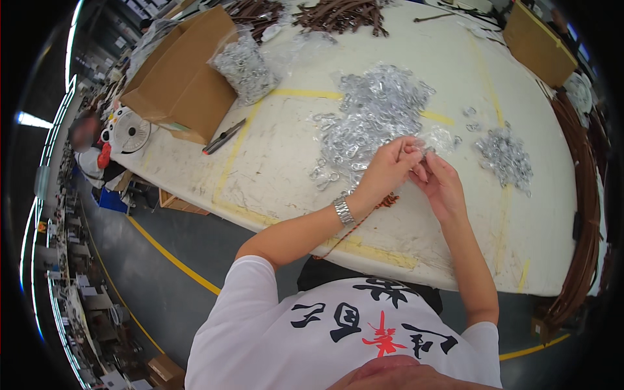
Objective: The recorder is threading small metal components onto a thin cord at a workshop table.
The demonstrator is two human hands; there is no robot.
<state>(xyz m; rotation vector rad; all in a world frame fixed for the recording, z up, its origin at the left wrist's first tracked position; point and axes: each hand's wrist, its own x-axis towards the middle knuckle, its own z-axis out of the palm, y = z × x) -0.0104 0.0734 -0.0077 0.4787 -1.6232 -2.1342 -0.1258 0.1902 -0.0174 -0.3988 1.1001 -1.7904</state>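
Head view: left hand and right hand meet fingertip to fingertip, pinching a small metal ring; wrists bent over the white table.

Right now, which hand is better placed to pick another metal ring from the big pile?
Probably the left hand: it lies against the big pile of metal rings, while the right hand sits nearer the smaller pile.

Ring heap ahead — bare table leftward.
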